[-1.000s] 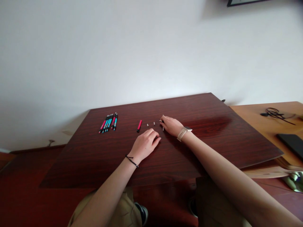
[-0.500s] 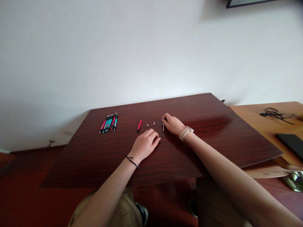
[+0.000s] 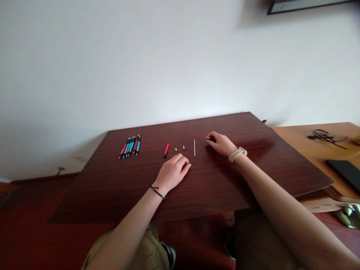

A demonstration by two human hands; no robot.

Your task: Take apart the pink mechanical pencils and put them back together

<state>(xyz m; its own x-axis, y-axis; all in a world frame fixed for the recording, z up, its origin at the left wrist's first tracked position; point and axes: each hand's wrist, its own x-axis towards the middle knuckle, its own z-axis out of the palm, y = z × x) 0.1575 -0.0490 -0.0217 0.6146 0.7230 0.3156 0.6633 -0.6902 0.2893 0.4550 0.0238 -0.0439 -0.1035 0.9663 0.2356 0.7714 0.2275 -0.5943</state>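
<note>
Two hands on dark wood table (image 3: 213, 187). Landmark: thin white rod (image 3: 194, 147), lying flat on tabletop, pointing away from body.

Right hand (image 3: 222, 143) just right of rod, not touching it; fingertips pinched on small black part (image 3: 211, 139), part poking out toward rod. Pale watch (image 3: 237, 153) on that wrist.

Left hand (image 3: 172, 172) nearer the body than rod and slightly left, resting palm-down on table, fingers loosely curled, holding nothing visible. Thin black band (image 3: 156, 192) on that wrist.

Just left of rod: two tiny pale bits (image 3: 179, 148) side by side, too small to identify. Further left: short red-and-black barrel (image 3: 166, 150), apart from the bits. Well left of rod: bundle of pens (image 3: 130, 146), pink and teal with black, lying side by side, touching.

Far right of rod: lighter wooden desk (image 3: 309, 146) with black cable (image 3: 323, 135) and dark flat slab (image 3: 344, 170).
</note>
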